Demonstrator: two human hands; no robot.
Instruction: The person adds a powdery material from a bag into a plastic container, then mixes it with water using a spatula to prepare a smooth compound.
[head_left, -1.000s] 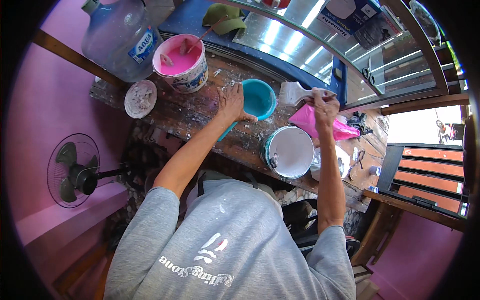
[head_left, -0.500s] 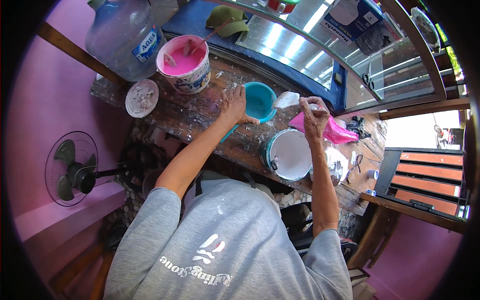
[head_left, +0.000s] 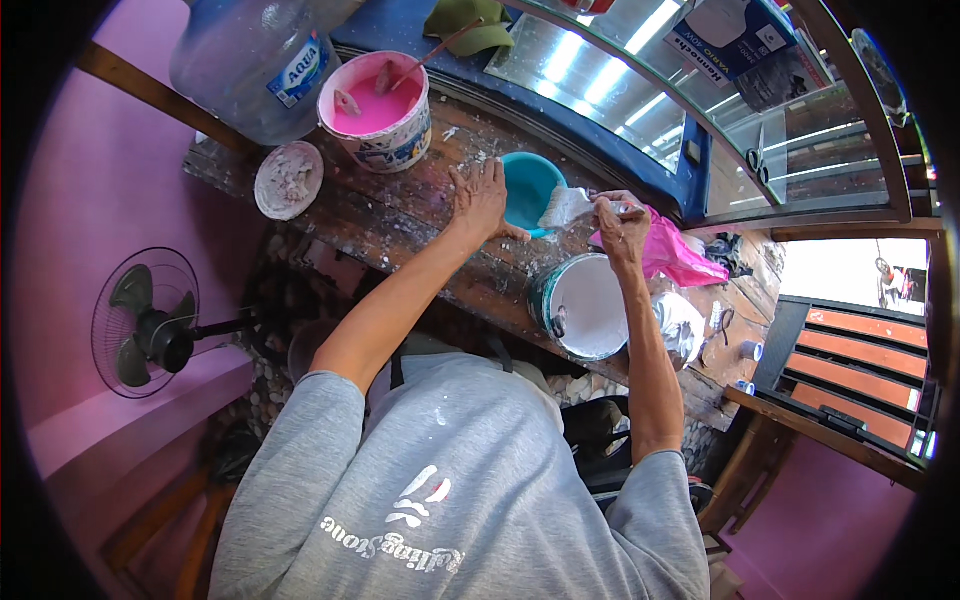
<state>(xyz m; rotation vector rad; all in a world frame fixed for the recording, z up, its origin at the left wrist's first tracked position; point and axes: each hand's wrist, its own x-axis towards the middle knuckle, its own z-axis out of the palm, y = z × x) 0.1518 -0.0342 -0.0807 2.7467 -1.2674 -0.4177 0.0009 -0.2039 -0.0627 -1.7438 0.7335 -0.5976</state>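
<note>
My left hand (head_left: 480,205) braces the left side of a teal plastic dipper (head_left: 533,190), thumb along the near rim and fingers stretched up its wall. Inside the dipper is a wet-looking layer, its contents hard to make out. In my right hand (head_left: 624,232) is a paintbrush (head_left: 566,208) with broad white-coated bristles, whose tip meets the dipper's right rim. Below that hand stands a bucket (head_left: 592,300) of white paint, partly behind my right forearm. A pink plastic bag (head_left: 672,250) lies just right of the right hand.
A bucket of pink paint (head_left: 378,110) with a stick stands at the back left, beside a dish of white powder (head_left: 288,180) and a large water bottle (head_left: 250,80). A glass case (head_left: 790,170) borders the table's (head_left: 400,220) far side. A fan (head_left: 150,325) stands left.
The paintbrush has tipped down and its bristles now touch the dipper's right rim. My right hand has lowered slightly; the left stays at the dipper. The whole view has shifted a little.
</note>
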